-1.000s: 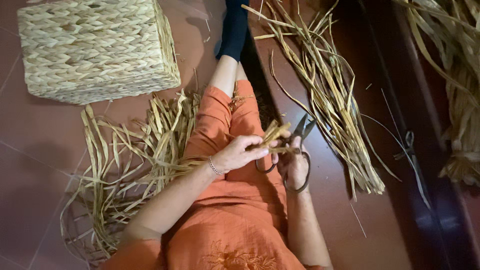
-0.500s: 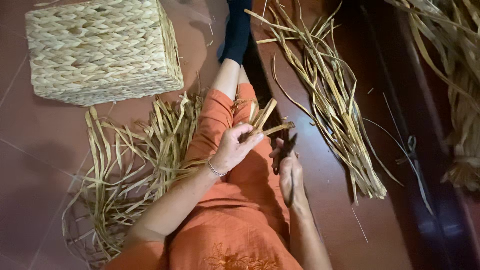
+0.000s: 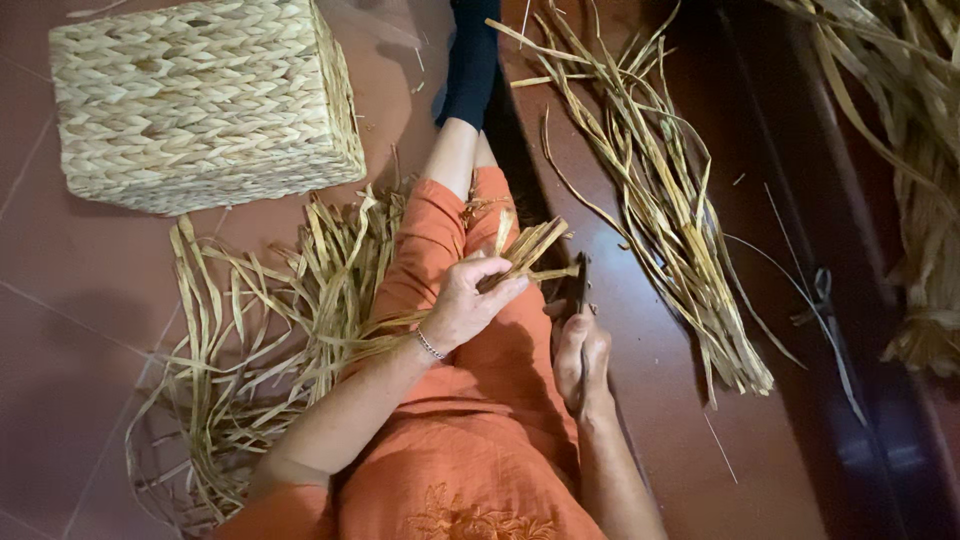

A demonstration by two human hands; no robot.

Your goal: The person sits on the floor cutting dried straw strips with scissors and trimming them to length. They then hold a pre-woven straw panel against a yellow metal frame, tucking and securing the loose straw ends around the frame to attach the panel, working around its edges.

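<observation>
Dried straw strands (image 3: 525, 255), bunched over the lap, are gripped by the closed fingers of the left hand (image 3: 465, 305). Right hand (image 3: 582, 358) rests beside the thigh, fingers closed around dark scissors (image 3: 582, 285), blades pointing away. Loose straw (image 3: 250, 340) lies at left on the floor near a woven basket (image 3: 200, 100); another pile (image 3: 660, 200) lies at right.
</observation>
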